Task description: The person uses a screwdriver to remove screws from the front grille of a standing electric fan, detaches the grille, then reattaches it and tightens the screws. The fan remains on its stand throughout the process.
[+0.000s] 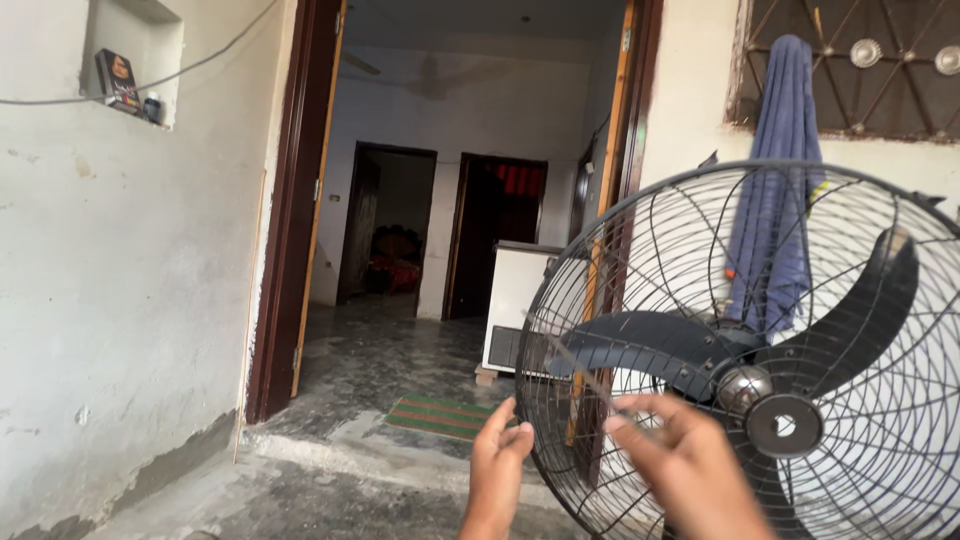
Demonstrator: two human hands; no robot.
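While the big black fan (pixel 760 350) stands just right of the open doorway (pixel 450 200), a thin rod-like tool (pixel 590 375) lies across its wire guard (pixel 640 250). The right hand (pixel 690 470) pinches that tool between half-closed fingers; the left hand (pixel 497 470) hovers open beside the guard's rim, holding nothing. Bracing the rim would likely keep the tool tip steady. A blue cloth (pixel 780 180) hangs behind the fan.
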